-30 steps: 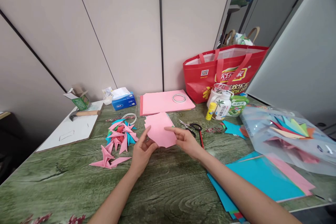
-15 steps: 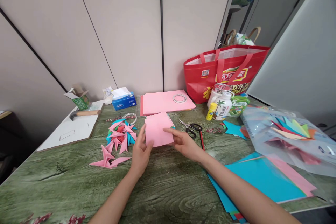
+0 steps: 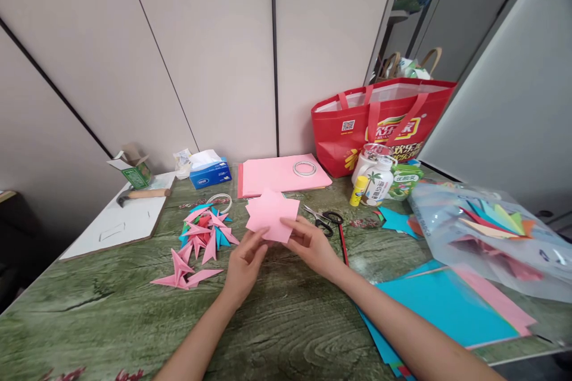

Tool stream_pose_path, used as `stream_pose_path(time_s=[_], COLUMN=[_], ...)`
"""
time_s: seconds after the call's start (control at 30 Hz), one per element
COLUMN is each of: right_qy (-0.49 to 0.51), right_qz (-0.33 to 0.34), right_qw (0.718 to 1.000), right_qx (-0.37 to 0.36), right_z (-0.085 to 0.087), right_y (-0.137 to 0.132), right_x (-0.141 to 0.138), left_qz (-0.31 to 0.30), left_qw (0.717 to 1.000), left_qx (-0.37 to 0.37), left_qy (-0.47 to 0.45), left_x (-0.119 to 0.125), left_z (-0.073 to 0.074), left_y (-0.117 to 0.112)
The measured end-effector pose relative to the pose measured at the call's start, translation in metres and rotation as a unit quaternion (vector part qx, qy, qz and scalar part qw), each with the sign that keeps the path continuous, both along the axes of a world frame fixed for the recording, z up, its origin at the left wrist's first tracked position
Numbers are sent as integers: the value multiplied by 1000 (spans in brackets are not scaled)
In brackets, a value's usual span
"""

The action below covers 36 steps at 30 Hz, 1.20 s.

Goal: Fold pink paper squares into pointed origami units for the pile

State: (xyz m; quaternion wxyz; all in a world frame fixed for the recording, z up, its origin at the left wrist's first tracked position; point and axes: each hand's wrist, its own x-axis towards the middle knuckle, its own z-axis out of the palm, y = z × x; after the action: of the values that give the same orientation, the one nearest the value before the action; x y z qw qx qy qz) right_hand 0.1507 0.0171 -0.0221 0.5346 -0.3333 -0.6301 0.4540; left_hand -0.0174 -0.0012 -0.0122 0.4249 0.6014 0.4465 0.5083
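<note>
My left hand point(image 3: 243, 265) and my right hand point(image 3: 313, 245) together pinch the near edge of a small pink paper square point(image 3: 272, 212), held just above the green wood-grain table point(image 3: 277, 315). Under it lie more pink squares in a short stack. A pile of folded pink and blue paper shapes point(image 3: 201, 238) is spread to the left of my left hand. Black-handled scissors point(image 3: 324, 217) rest just beyond my right hand.
A stack of pink sheets point(image 3: 277, 175) with a tape ring point(image 3: 305, 168) lies at the back. A red bag point(image 3: 379, 122), bottles point(image 3: 375, 178) and glue stick point(image 3: 355, 190) stand right. Blue and pink sheets point(image 3: 447, 309) and a plastic bag point(image 3: 487, 232) lie right; white board point(image 3: 120, 223), hammer, tissue box point(image 3: 210, 172) left.
The pink square has been turned in my hands and lifted slightly off the stack; both hands have shifted to grip its near edge.
</note>
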Motion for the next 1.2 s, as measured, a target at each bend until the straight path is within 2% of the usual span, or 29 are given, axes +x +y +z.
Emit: stream_pose_path(time_s=[0.13,0.23,0.33,0.5,0.7,0.83,0.93,1.03,1.2], right_qy=[-41,-23,-20,-42,-56,-35,-16,0,-7], right_qz=[17,34,39,11,-62,-81,-100,-115,-106], right_qw=[999,999,999,999,996,996,995,993,994], right_qx=[-7,-20,-22,-33,-35,-24,-22,-22,-23], right_z=[3,4,2,0,5,8,8,7,5], right_y=[-3,-5,-5,-3,-1,-3,-3,-3,-3], right_x=[-1,-3,-4,-1,2,2,1,0,0], left_qz=[15,33,27,15,22,31,12,-8,17], left_qw=[996,996,996,995,998,994,985,980,979], left_qx=[-21,-18,-11,-11,-54,-89,-118,-138,-137], left_qy=[85,77,78,96,33,-61,-124,-142,-148], left_x=[-3,-3,-3,-4,-6,-5,-2,0,1], left_z=[0,1,4,6,-3,-6,-6,-5,-8], left_y=[2,3,2,2,4,6,5,4,5])
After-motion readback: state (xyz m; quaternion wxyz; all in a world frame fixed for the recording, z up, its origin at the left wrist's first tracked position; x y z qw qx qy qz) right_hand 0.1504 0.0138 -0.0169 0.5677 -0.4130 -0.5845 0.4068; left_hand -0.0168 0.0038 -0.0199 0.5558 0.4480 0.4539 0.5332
